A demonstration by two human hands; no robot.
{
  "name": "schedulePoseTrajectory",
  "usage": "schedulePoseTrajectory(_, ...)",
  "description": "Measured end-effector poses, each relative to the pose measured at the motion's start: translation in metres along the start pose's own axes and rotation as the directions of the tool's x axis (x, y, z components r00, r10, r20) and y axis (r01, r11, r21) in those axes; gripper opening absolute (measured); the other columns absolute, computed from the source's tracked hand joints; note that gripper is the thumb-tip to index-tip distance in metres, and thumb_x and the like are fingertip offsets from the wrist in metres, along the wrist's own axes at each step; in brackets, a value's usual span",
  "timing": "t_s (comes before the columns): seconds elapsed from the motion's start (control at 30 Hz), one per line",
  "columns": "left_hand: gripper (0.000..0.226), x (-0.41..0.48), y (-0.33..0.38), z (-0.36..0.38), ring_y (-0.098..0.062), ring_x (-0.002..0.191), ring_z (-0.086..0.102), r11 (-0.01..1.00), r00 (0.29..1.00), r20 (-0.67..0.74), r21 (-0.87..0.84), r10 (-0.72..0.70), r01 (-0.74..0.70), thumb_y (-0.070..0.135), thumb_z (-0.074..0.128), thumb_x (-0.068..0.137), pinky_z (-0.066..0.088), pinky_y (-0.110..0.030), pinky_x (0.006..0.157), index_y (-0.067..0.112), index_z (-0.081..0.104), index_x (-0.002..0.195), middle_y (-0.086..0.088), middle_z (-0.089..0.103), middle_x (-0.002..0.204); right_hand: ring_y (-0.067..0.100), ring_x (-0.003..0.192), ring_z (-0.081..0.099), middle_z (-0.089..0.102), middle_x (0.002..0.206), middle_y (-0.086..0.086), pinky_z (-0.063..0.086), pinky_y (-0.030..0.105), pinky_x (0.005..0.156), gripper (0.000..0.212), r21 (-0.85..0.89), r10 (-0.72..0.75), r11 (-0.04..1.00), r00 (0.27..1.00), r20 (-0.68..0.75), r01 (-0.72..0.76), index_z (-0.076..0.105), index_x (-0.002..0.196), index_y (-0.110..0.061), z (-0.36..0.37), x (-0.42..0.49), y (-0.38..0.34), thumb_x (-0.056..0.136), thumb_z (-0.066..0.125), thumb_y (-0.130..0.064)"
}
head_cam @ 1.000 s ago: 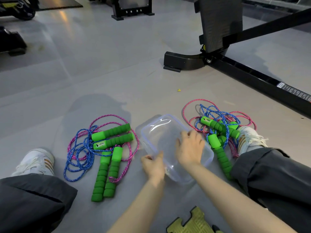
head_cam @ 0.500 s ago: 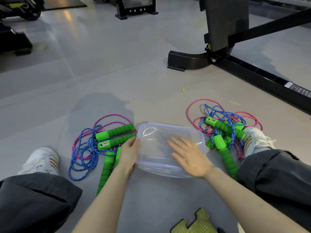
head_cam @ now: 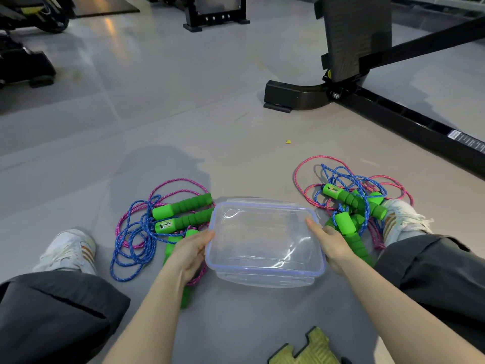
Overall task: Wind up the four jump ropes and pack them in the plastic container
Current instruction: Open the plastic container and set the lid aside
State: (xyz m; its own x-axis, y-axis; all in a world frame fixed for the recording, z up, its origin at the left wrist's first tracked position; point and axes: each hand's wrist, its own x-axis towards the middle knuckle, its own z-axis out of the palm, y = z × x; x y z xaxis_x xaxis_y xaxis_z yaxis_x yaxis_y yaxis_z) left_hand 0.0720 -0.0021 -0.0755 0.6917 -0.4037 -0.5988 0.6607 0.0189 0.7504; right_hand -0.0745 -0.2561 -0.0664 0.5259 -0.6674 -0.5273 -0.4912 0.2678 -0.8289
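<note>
A clear plastic container (head_cam: 262, 205) with a bluish rim stands open on the grey floor between my legs, with nothing inside. My left hand (head_cam: 190, 252) grips its left side, thumb at the rim. My right hand (head_cam: 330, 244) grips its right side, thumb along the wall. Left of the container lies a loose tangle of blue and pink jump ropes (head_cam: 136, 232) with green foam handles (head_cam: 183, 206). To the right, another tangle of blue and pink ropes (head_cam: 343, 177) with green handles (head_cam: 343, 198) lies partly against my right shoe.
My white shoes (head_cam: 68, 252) (head_cam: 401, 219) and dark trouser legs flank the work spot. A black gym machine's foot (head_cam: 294, 98) and long rail (head_cam: 420, 127) run across the right rear. A yellow-green foam mat piece (head_cam: 307, 350) lies near the bottom edge.
The container was turned from a diagonal tilt to lie square in front of me. My right hand came off its middle to the right side; my left hand stayed at the left side.
</note>
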Motion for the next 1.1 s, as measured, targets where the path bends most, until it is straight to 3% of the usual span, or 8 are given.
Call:
schedulePoseTrajectory(0.17,0.013,-0.004,0.01,0.013,-0.022,0.062,0.06,0.991,0.965,-0.23,0.049,0.129,-0.121,-0.011,0.064,0.081,0.052,-0.031,0.061,0.0,0.061,0.087,-0.01,0.064,0.075,0.02,0.079,0.046,0.051,0.083,0.008,0.038,0.032,0.074,0.053,-0.039,-0.061,0.998,0.992,-0.114,0.057,0.055,0.101,0.009,0.006,-0.002,0.006,0.084,0.064,-0.041)
schedulePoseTrajectory(0.5,0.02,-0.008,0.006,0.015,-0.027,0.088,0.059,0.917,0.916,-0.251,0.331,0.313,-0.223,0.007,0.074,0.08,0.049,-0.041,0.084,0.01,0.057,0.09,-0.009,0.062,0.096,0.018,0.058,0.032,0.035,0.06,0.0,0.027,0.03,0.053,0.048,-0.207,-0.208,0.966,0.941,-0.266,0.155,0.034,0.064,-0.012,0.011,-0.011,-0.003,0.08,0.068,-0.041)
schedulePoseTrajectory(0.57,0.023,-0.009,0.005,0.016,-0.029,0.099,0.057,0.762,0.842,-0.212,0.572,0.496,-0.305,0.01,0.072,0.081,0.046,-0.038,0.088,0.007,0.057,0.099,-0.012,0.061,0.106,0.018,0.056,0.027,0.03,0.058,0.0,0.023,0.032,0.051,0.052,-0.323,-0.352,0.912,0.889,-0.294,0.255,0.027,0.06,-0.015,0.009,-0.012,-0.007,0.079,0.071,-0.036)
schedulePoseTrajectory(0.67,0.039,-0.004,-0.004,0.023,-0.036,0.118,0.049,0.19,0.639,0.151,0.881,0.755,-0.433,0.011,0.056,0.085,0.039,-0.047,0.099,0.005,0.052,0.123,-0.019,0.054,0.126,0.016,0.056,0.024,0.027,0.059,-0.001,0.021,0.029,0.049,0.054,-0.335,-0.362,0.902,0.898,-0.25,0.271,0.025,0.059,-0.018,0.001,-0.01,-0.011,0.078,0.072,-0.034)
schedulePoseTrajectory(0.73,0.04,-0.002,-0.015,0.031,-0.036,0.12,0.049,-0.119,0.577,0.439,0.853,0.689,-0.508,0.018,0.046,0.083,0.034,-0.048,0.101,0.014,0.052,0.123,-0.02,0.055,0.128,0.016,0.056,0.026,0.029,0.061,-0.001,0.023,0.031,0.051,0.054,-0.362,-0.327,0.903,0.916,-0.231,0.231,0.026,0.061,-0.016,-0.001,-0.007,-0.009,0.078,0.071,-0.039)
schedulePoseTrajectory(0.83,0.064,-0.022,-0.028,0.051,-0.029,0.132,0.043,-0.227,0.631,0.63,0.766,0.452,-0.602,0.051,0.034,0.086,0.004,-0.038,0.112,0.012,0.053,0.132,-0.011,0.048,0.14,0.017,0.056,0.029,0.033,0.062,-0.001,0.027,0.035,0.055,0.049,-0.349,-0.297,0.915,0.923,-0.245,0.202,0.028,0.062,-0.016,-0.001,-0.007,-0.007,0.081,0.068,-0.038)
schedulePoseTrajectory(1.0,0.117,-0.031,-0.034,0.052,-0.024,0.147,0.006,-0.488,0.7,0.668,0.713,0.252,-0.504,0.086,0.032,0.058,-0.014,-0.047,0.114,0.022,0.01,0.152,-0.007,0.01,0.157,0.018,0.058,0.033,0.036,0.063,0.0,0.028,0.029,0.054,0.04,-0.321,-0.296,0.923,0.925,-0.238,0.213,0.031,0.063,-0.014,-0.003,-0.006,-0.015,0.085,0.063,-0.026)
schedulePoseTrajectory(1.1,0.095,-0.035,-0.033,0.056,-0.028,0.141,0.025,-0.545,0.711,0.667,0.69,0.224,-0.476,0.074,0.031,0.062,0.019,-0.062,0.106,0.027,0.032,0.144,-0.017,0.031,0.15,0.018,0.056,0.035,0.039,0.062,0.002,0.03,0.03,0.054,0.038,-0.276,-0.275,0.938,0.933,-0.231,0.208,0.034,0.063,-0.014,-0.004,-0.004,-0.016,0.083,0.065,-0.025)
